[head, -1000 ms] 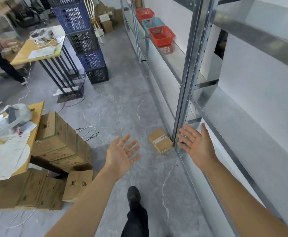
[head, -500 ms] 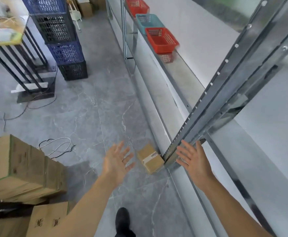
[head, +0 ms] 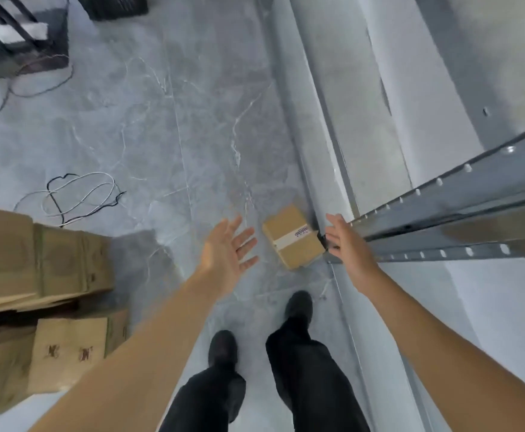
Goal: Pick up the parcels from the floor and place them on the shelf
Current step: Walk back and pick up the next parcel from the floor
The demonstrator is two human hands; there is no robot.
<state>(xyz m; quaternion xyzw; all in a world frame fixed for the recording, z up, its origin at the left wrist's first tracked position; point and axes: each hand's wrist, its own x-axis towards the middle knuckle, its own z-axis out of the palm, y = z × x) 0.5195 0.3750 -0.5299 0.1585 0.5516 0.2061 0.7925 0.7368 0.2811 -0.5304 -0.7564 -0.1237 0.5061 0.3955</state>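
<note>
With fingers spread wide and nothing in them, left hand and right hand flanking a small brown parcel, not touching it; parcel flat on the grey floor, right against the metal shelf upright, black shoes just behind

Grey marbled floor, stacked cardboard boxes, loose cables

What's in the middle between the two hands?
In the head view, a small brown parcel lies on the grey floor between the open left hand and the open right hand. Neither hand touches it.
</note>
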